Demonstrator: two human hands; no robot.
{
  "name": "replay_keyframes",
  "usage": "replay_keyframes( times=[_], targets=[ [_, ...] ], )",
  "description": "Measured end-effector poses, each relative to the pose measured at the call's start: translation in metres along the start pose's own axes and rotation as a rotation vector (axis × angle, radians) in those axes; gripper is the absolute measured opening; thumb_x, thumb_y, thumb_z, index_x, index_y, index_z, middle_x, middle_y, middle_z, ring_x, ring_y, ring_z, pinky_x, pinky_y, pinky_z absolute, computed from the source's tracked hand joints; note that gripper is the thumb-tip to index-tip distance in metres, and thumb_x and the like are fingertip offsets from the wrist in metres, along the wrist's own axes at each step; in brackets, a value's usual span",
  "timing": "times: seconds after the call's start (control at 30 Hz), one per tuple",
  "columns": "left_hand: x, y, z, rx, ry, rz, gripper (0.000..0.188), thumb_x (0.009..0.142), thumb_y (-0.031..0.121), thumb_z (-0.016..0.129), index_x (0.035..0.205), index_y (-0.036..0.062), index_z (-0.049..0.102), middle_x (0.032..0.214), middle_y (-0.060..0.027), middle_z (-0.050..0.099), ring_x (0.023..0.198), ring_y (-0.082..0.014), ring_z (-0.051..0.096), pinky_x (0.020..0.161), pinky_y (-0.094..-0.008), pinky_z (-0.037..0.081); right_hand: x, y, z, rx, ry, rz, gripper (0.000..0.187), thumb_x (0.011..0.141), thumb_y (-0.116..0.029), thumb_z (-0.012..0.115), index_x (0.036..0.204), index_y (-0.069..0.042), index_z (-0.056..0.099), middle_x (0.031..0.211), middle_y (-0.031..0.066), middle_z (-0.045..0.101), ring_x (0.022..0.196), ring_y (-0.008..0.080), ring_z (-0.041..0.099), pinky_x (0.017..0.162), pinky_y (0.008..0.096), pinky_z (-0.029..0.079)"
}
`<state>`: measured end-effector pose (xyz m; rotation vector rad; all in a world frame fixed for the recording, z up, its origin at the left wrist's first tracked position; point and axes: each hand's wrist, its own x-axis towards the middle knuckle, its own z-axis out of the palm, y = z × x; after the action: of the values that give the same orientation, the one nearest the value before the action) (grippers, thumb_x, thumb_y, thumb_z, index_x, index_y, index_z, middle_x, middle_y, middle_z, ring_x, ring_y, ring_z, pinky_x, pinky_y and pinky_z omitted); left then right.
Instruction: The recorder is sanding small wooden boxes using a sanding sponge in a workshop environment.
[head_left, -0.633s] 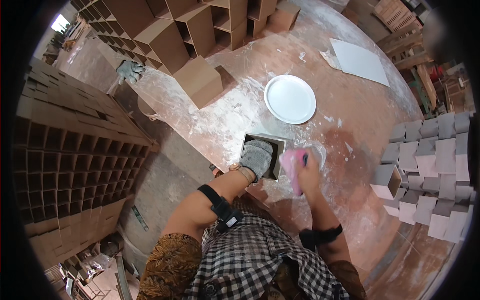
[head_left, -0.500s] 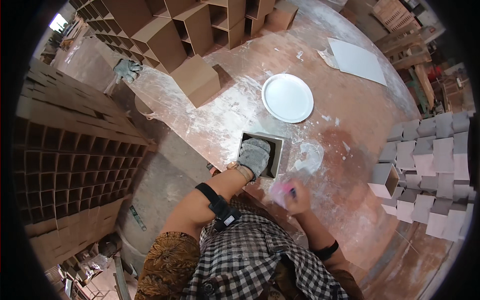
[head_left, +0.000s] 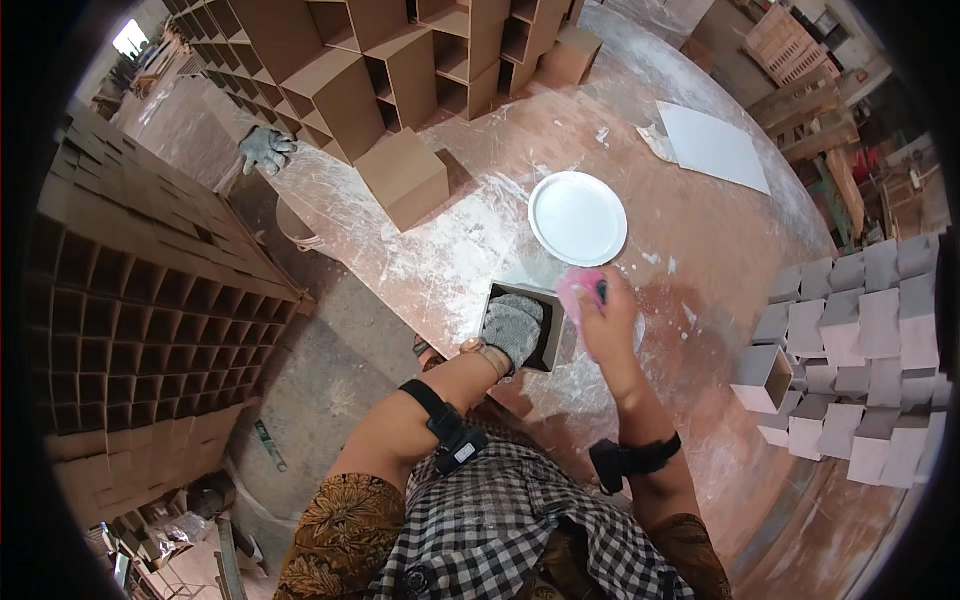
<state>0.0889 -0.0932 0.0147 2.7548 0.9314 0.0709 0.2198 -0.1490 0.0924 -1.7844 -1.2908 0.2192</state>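
My left hand [head_left: 514,326], in a grey knit glove, reaches into the open top of a small rectangular cardboard box [head_left: 543,366] near the table edge. Its fingers are hidden inside the box. My bare right hand [head_left: 614,312] is closed around a soft-looking pink item [head_left: 574,293] with a dark part, just right of the box; its exact kind cannot be made out. Beyond both hands lies a shallow round white dish [head_left: 578,218]. A white smear shows on the tabletop, partly behind my right forearm.
Brown boxes stand stacked [head_left: 345,100] at the far left of the table [head_left: 480,190], with a single box [head_left: 403,180] before them. A grey glove [head_left: 266,150] lies on the left edge. Grey-white boxes [head_left: 868,325] are piled at right, and a white sheet [head_left: 712,148] lies farther back.
My right hand has moved up and away from me with the pink item, from the box's near right corner to its far right side. My left hand stays in the box.
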Motion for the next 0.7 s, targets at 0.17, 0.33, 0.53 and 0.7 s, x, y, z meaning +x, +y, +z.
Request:
replay_keyframes(
  times=[0.17,0.33,0.53,0.7],
  targets=[
    [0.003,-0.001,0.005,-0.206,0.018,-0.068,0.018,0.069,0.019,0.057,0.080,0.0067,0.064,0.079,-0.0150,0.063,0.076,-0.0303,0.061,0.065,-0.0434,0.046,0.001,-0.018,0.025,-0.304,-0.123,-0.108,0.019,0.069,-0.004,0.060,0.087,-0.009,0.054,0.075,0.0140,0.056,0.071,0.0349,0.056,0.061,0.0444,0.044],
    [-0.003,0.000,0.006,0.042,0.050,-0.001,0.019,0.068,0.019,0.058,0.081,0.0072,0.064,0.080,-0.0143,0.063,0.077,-0.0297,0.061,0.065,-0.0431,0.046,-0.021,-0.002,0.003,-0.382,0.009,0.060,0.023,0.067,-0.003,0.059,0.089,-0.010,0.056,0.080,0.0138,0.059,0.074,0.0340,0.057,0.064,0.0441,0.044],
    [-0.001,0.000,0.008,0.051,0.050,0.025,0.018,0.068,0.019,0.058,0.082,0.0078,0.064,0.078,-0.0136,0.064,0.075,-0.0302,0.062,0.064,-0.0433,0.046,-0.048,0.009,-0.018,-0.167,0.168,0.360,0.022,0.072,-0.003,0.059,0.094,-0.005,0.056,0.083,0.0161,0.059,0.077,0.0363,0.057,0.066,0.0405,0.045],
    [-0.001,0.004,0.002,0.073,0.055,-0.017,0.015,0.069,0.018,0.057,0.077,0.0076,0.064,0.077,-0.0135,0.064,0.074,-0.0289,0.062,0.063,-0.0425,0.047,-0.027,0.002,-0.003,-0.012,0.031,-0.059,0.025,0.070,0.001,0.058,0.095,-0.003,0.055,0.082,0.0170,0.058,0.075,0.0361,0.056,0.065,0.0392,0.046]
  ],
)
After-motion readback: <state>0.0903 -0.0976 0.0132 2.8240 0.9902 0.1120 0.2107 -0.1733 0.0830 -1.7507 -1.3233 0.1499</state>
